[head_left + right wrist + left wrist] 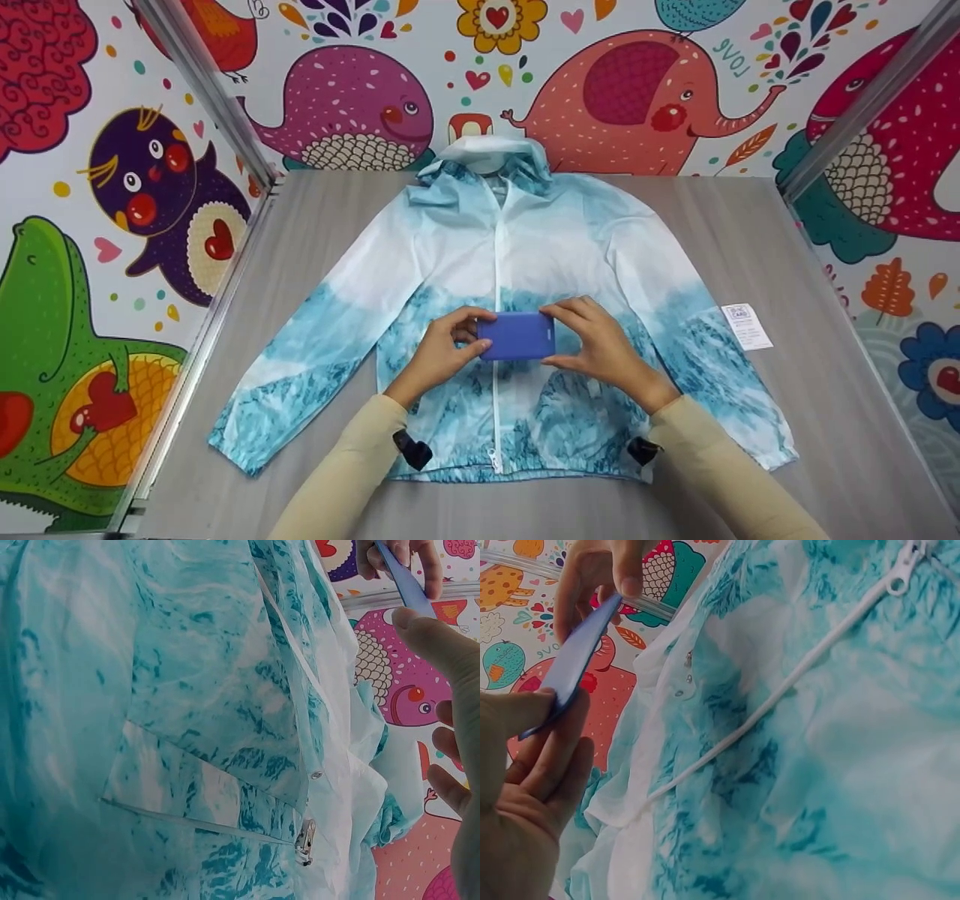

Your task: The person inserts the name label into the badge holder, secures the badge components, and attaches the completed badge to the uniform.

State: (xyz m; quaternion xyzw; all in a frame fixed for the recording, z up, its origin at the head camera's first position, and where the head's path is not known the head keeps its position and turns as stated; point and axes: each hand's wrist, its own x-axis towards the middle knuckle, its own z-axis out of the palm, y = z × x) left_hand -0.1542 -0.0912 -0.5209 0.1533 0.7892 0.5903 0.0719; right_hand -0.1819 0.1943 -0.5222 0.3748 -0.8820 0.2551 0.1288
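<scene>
Around the grey counter [832, 397], 3 walls [450, 82] carry cartoon prints, with a purple whale [337, 101] and a red elephant [555, 112] on the far side. On the counter lies a white and teal jacket [457, 255], front up, its hood [487, 150] towards the far wall and its arms spread out to both sides. A white zip [496, 397] runs down the middle of its front. Over the jacket's lower half reach a person's 2 beige sleeves [341, 469], with a small black device [412, 450] near each cuff. Both hands are raised above the cloth. The left hand [446, 343] pinches the left end of a flat blue card [516, 336] between thumb and fingers; the right hand [598, 341] pinches the other end, thumb at the lower corner and fingers at the upper. The card hangs in the air between them, over the zip. Beside the outer edge of the jacket's right arm lies a printed white tag [747, 326]. Smallest is the zip pull [493, 457], near the hem.
</scene>
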